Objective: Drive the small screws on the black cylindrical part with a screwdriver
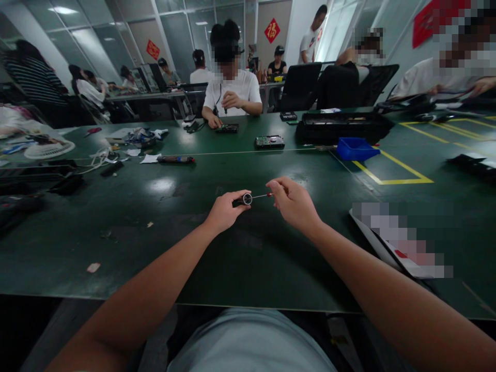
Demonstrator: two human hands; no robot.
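Above the middle of the green table, my left hand is closed around a small dark cylindrical part with a pale ring at its end facing me. My right hand pinches a thin screwdriver with a red section near the fingers. Its metal shaft points left, and the tip meets the ringed end of the part; whether it goes inside I cannot tell. Most of the screwdriver's handle is hidden by my right fingers.
Across the green table a person works on a circuit board. A hard drive, a blue bin and a black housing lie beyond my hands. Left are a dark tool and cables; a pale folder lies right.
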